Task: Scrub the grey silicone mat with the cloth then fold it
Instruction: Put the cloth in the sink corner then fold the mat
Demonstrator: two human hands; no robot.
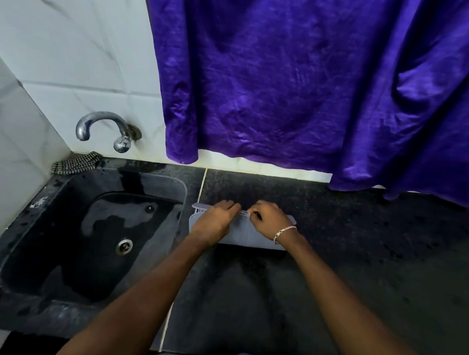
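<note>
At far left we see the dark sink (58, 249) holding only water patches around its drain (124, 246). Right of it, on the table (359, 267), the grey silicone mat (247, 237) lies with its long axis left-right; left hand (214, 220) and right hand (270, 220) each have their grip pinched on its raised far edge.

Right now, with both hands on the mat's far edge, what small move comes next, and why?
Probably press that pinched edge flat. The left hand and right hand hold the grey silicone mat already doubled over on the counter, its far edge raised.
</note>
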